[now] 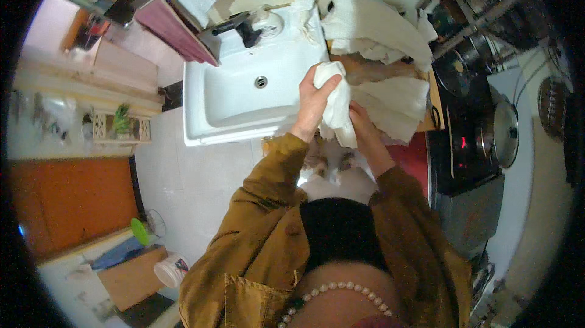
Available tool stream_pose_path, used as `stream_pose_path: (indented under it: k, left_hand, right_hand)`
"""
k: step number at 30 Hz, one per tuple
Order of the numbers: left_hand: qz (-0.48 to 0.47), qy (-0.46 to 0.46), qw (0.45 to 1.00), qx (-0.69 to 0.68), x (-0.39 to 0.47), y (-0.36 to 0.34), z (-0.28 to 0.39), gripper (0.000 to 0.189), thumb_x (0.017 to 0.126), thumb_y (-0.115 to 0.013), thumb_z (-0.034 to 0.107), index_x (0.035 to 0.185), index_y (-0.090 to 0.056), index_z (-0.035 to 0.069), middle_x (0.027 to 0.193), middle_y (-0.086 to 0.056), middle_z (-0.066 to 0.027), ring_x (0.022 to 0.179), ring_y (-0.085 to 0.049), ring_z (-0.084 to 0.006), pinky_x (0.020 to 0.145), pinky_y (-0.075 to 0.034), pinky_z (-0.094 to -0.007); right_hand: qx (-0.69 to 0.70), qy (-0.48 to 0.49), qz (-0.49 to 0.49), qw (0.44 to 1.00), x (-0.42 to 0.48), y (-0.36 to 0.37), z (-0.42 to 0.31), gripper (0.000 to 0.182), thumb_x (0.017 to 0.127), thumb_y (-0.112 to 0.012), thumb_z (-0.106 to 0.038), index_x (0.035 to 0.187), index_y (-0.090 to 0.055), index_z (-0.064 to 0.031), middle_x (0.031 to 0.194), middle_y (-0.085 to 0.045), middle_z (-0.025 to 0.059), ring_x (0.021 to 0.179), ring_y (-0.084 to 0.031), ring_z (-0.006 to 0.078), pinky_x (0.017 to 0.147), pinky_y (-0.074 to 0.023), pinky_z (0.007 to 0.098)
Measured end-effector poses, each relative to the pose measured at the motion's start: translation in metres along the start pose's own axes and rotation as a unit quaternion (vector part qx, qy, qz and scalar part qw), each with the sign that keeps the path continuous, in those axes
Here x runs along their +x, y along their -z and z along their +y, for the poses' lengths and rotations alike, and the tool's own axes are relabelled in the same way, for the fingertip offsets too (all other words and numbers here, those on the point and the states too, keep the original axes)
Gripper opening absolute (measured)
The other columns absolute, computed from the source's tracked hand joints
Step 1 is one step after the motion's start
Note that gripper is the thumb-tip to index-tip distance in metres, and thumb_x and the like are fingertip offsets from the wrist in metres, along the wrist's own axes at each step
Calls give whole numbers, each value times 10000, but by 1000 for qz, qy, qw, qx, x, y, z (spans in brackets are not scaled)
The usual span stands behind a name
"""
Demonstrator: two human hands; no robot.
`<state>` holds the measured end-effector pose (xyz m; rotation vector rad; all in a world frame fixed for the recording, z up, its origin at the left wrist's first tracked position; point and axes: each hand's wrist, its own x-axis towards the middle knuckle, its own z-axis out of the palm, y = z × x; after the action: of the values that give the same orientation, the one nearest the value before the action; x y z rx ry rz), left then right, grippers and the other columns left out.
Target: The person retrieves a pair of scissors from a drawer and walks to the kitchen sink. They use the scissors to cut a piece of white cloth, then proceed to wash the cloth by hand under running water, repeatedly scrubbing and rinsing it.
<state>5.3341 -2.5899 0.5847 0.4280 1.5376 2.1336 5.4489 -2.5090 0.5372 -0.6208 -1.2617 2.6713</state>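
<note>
My left hand grips a bunched white cloth in front of me, the thumb lying across its top. Lower on the right side of that cloth is my right hand, its fingers partly hidden behind the fabric, so their hold is unclear. A flat cream cloth lies on the wooden counter just beyond my right hand. Farther back, a larger crumpled cream cloth covers more of the counter. To the left of my hands is a white sink with a metal drain.
A black faucet and a whitish round container stand at the sink's back edge. A dark stovetop with a lidded pot and a red lit display is on the right. A white bucket stands at lower left.
</note>
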Motion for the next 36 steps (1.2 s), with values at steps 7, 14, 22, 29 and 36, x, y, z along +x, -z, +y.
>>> stream_pose_path:
  k: [7,14,22,29,36]
  left_hand:
    - [195,-3,951,-238,16,93,6,392,920,-548,162,1278,-430,57,1109,-571,-103,1007,-579,-210,799,-520,-355]
    - [248,-59,960,-116,4,155,23,418,971,-439,213,1376,-363,140,1278,-491,-69,1102,-528,-215,893,-480,-379]
    - [307,-74,948,-35,34,196,41,336,945,-411,30,1267,-501,61,1136,-572,-83,961,-565,-161,817,-473,-283]
    - [197,-82,957,197,65,260,55,291,895,-471,19,1169,-567,34,1062,-595,-86,940,-541,-152,850,-419,-261]
    - [150,-79,967,188,88,295,58,276,836,-541,13,1112,-533,10,1016,-589,-73,940,-543,-159,844,-423,-269]
  right_hand:
    - [-79,-37,-90,992,28,-13,-3,326,910,-527,-140,1212,-514,-17,1151,-577,84,1051,-568,210,862,-492,370]
    - [-129,-16,-119,984,93,-24,0,262,895,-585,-195,1103,-606,-38,1069,-620,54,994,-589,149,814,-474,311]
    - [-396,150,-58,904,193,-32,15,273,840,-600,-117,1096,-605,-23,1064,-636,88,986,-590,198,833,-462,290]
    - [-579,289,-24,762,277,-103,44,349,850,-557,-86,1191,-547,-11,1309,-495,134,1212,-463,262,1005,-359,316]
    - [-711,356,37,605,341,-133,76,428,783,-585,-68,1198,-504,1,1268,-482,189,1199,-433,344,1036,-335,419]
